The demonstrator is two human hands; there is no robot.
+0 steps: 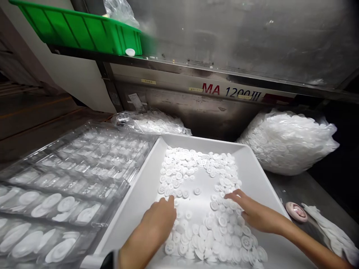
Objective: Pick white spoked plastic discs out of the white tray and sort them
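A shallow white tray (pixel 131 198) holds many small white plastic discs (pixel 215 231), spread in a ring around a bare middle. My left hand (pixel 158 224) rests at the near left of the pile, its fingertips bunched down among the discs. Whether those fingers hold a disc is hidden. My right hand (pixel 255 213) lies palm down with fingers spread, touching the discs on the right side. A lone disc (pixel 197 191) sits on the bare tray floor between my hands.
A clear blister tray (pixel 56 179) with moulded white parts lies left of the white tray. Bulging plastic bags of white discs (pixel 287 144) sit behind it, beneath a steel machine panel marked MA 1200 III (pixel 231 91). A green crate (pixel 81 33) sits on a high shelf.
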